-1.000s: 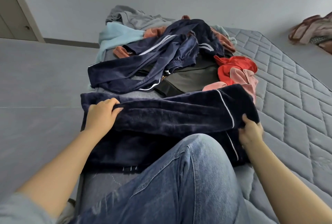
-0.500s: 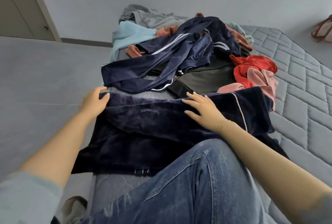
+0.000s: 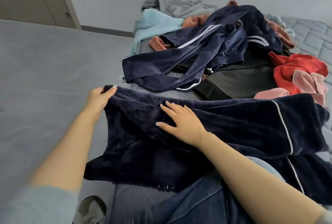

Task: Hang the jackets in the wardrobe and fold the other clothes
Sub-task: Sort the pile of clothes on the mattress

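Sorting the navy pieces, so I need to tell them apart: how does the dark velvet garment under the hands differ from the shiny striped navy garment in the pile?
The velvet garment is matte, with thin white piping; the striped garment is glossy, with white stripes. The velvet one lies spread, gripped by the left hand and pressed by the right hand; the striped one lies crumpled and untouched. Both are navy.

the right hand (image 3: 181,121) has left the far right edge of the dark velvet garment (image 3: 233,125) and now lies flat on its middle, while the left hand (image 3: 99,98) has gone from resting on top to pinching the left corner.
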Motion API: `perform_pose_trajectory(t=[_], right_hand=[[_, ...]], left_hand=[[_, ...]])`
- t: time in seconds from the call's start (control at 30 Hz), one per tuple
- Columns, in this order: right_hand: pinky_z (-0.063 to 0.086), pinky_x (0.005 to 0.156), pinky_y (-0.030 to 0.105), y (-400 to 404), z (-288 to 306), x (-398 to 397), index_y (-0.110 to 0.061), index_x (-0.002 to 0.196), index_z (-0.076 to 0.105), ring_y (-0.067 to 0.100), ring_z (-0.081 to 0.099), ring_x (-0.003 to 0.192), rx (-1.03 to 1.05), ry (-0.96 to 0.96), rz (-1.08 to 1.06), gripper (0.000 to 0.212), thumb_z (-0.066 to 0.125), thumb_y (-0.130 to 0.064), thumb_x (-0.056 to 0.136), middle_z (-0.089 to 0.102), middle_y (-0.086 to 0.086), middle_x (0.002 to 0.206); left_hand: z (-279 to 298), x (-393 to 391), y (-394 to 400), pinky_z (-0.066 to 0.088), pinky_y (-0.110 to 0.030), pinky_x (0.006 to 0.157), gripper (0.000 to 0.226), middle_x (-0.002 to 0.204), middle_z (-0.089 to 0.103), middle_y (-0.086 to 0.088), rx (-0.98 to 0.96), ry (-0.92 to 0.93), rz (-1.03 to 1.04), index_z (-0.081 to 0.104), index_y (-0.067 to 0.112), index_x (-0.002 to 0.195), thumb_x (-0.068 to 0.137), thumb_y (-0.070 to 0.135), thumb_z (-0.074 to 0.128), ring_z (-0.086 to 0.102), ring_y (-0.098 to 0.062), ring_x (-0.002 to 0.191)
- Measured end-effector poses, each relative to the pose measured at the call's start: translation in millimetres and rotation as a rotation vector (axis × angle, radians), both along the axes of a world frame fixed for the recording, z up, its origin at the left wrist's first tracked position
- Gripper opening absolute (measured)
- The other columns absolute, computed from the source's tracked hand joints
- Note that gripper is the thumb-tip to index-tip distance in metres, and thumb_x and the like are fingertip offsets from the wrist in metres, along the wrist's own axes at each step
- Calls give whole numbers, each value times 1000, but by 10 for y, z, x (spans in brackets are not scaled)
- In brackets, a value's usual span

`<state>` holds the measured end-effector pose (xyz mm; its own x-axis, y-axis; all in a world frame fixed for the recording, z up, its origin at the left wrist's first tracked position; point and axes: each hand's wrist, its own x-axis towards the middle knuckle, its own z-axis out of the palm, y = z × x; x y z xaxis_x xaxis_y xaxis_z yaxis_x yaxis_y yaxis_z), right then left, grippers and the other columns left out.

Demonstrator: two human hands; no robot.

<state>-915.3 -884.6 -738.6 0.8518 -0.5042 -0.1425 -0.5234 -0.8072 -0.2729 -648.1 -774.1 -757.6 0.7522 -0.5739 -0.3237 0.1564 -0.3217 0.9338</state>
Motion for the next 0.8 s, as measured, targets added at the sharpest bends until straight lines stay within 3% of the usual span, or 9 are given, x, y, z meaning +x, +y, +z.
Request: perform_pose_trajectory(t=[0.13,0.23,0.33,0.4,0.47,0.53,0.6,0.7,0.8], right_hand=[[4,124,34,-17,37,8,-23,152,35,14,17,150,180,-82,-19,59,38,-52,101,23,-1,162],[10,121,24,-140,198,-76,-11,144,48,18,26,147,315,-252,-122,41,44,-22,104,34,7,157],[10,115,15,-327,350,-366,-4,139,52,22,28,146,219,-327,-165,38,46,-5,101,40,11,153],[9,117,20,-462,398,-635,-7,140,51,21,25,148,176,-292,-156,39,47,-8,101,38,8,154],[6,121,30,-607,366,-992,-16,147,43,18,18,150,46,-104,-111,45,45,-25,104,30,4,159],[2,123,36,-753,295,-1415,-25,154,26,16,8,152,-205,108,-103,56,34,-45,103,17,0,164],[2,123,38,-879,279,-1799,-27,156,17,18,7,152,-368,154,-193,65,20,-59,100,12,0,164],[-1,122,43,-1065,309,-2181,-27,157,15,20,8,152,-443,137,-393,69,13,-60,96,14,1,164],[-4,122,46,-1229,342,-2356,-27,157,9,15,1,152,-342,69,-502,64,22,-54,101,8,1,165]], left_hand=[[-132,-128,-28,45,-43,101,40,126,60,-20,342,-244,16,61,3,121,96,34,60,56,-35,116],[98,-351,-103,35,-50,104,46,140,44,-21,614,-605,-24,48,12,138,98,33,53,41,-41,129],[416,-759,-274,39,-48,99,39,134,53,-13,444,-944,-242,55,20,132,95,31,55,48,-37,124],[467,-1146,-378,39,-46,103,38,137,54,-4,314,-908,-508,58,27,130,96,42,49,48,-30,128],[314,-1477,-375,18,-51,118,56,156,34,3,433,-815,-745,41,35,145,97,61,31,25,-21,146],[80,-1643,-256,-5,-50,121,73,165,7,8,555,-864,-797,17,39,154,90,72,5,0,-13,152],[-55,-1652,-137,-10,-48,121,86,165,0,9,564,-981,-739,6,39,155,79,75,-12,-7,-11,151],[-38,-1604,-151,-13,-49,120,87,165,-4,8,605,-986,-767,0,38,155,78,76,-11,-9,-12,151],[114,-1700,-231,-14,-55,117,67,165,-2,8,535,-980,-754,7,34,156,96,64,13,-8,-10,151]])
